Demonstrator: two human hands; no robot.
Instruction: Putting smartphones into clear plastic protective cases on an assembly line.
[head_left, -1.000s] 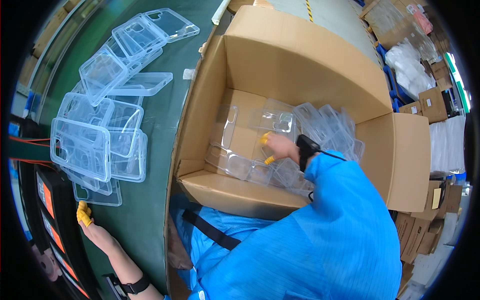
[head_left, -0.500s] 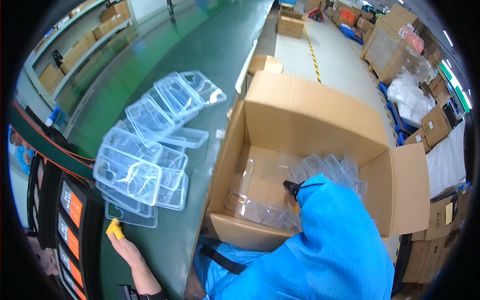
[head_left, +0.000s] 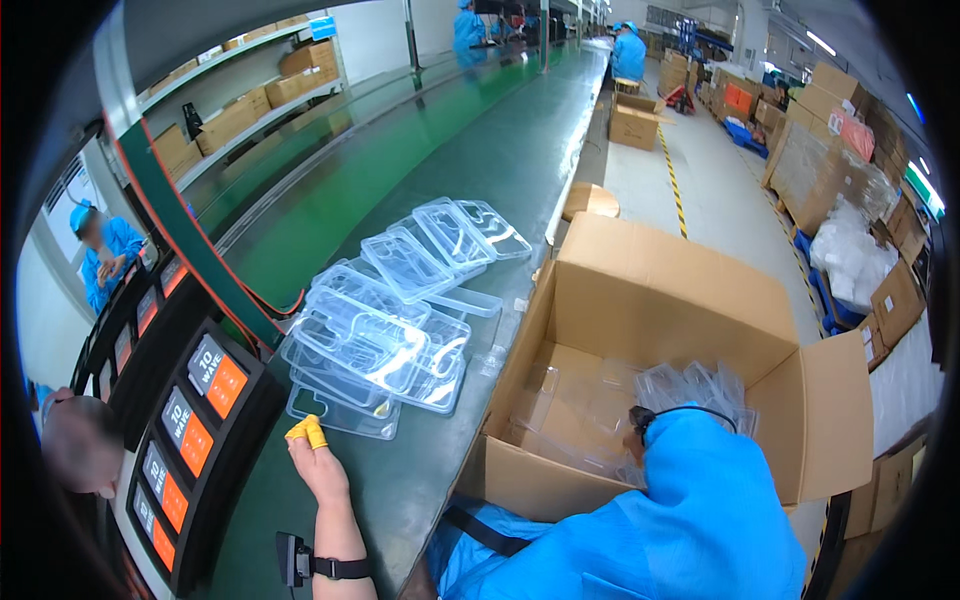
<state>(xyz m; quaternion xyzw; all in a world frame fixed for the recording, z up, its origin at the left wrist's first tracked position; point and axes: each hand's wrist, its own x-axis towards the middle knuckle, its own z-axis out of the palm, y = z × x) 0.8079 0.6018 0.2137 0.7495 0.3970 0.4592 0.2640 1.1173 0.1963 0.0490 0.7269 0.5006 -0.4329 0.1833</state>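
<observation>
My left hand [head_left: 312, 455], with yellow finger covers, rests on the green bench beside the near edge of a pile of clear plastic trays [head_left: 385, 325]. It holds nothing and its fingers lie loosely together. My right arm in a blue sleeve [head_left: 690, 480] reaches down into a large open cardboard box [head_left: 660, 300]. The right hand itself is hidden behind the sleeve, low inside the box among clear plastic trays [head_left: 690, 385]. A black strap and cable sit at that wrist [head_left: 640, 418].
A dark control panel with orange buttons [head_left: 195, 420] stands to the left. The long green bench [head_left: 420, 140] runs away ahead. Other people in blue work at the far end [head_left: 628, 50] and far left [head_left: 100, 255]. Stacked cartons [head_left: 850, 110] line the right aisle.
The view has tilted up, showing more of the bench and room. My left hand stays by the tray pile. My right hand, visible in the box a second ago, is now hidden by the sleeve.
</observation>
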